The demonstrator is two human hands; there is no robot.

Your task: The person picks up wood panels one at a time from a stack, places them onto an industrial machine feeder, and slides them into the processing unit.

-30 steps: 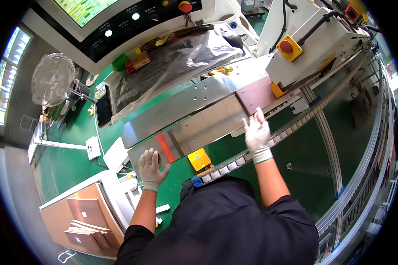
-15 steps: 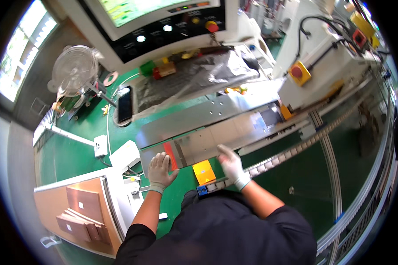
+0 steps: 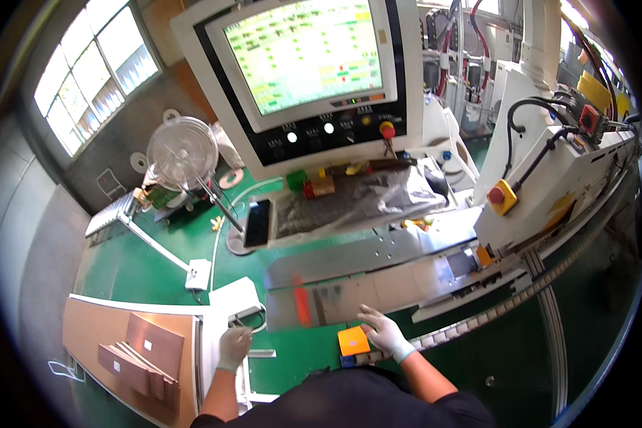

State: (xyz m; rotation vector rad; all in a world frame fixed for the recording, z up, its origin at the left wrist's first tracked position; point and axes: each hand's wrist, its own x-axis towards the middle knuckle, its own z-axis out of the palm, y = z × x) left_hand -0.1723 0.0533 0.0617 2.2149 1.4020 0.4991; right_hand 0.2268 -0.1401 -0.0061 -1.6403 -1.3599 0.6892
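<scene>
My left hand point(image 3: 234, 347), in a pale glove, hovers near a white box point(image 3: 235, 298) and the board table, left of the metal work surface. Its fingers look loosely bent, slightly smeared, and hold nothing visible. Also gloved, my right hand point(image 3: 383, 333) is open by the near edge of the long metal work surface point(image 3: 367, 291), fingers pointing left with nothing in them. I cannot tell whether its fingertips touch that edge. A red strip point(image 3: 302, 307) crosses the surface's left part. Just left of my right hand sits a yellow-orange box point(image 3: 353, 341).
A control panel point(image 3: 303, 146) with a lit screen stands beyond the surface. Plastic film point(image 3: 364, 200) and a phone point(image 3: 258, 222) lie before it. Brown boards point(image 3: 153, 349) rest on a table at left, a fan point(image 3: 183, 153) behind. A segmented rail point(image 3: 471, 328) runs rightward.
The view has tilted up, bringing more of the screen into sight. My left hand has moved off the red strip, left and toward me. My right hand stays near the surface's edge.
</scene>
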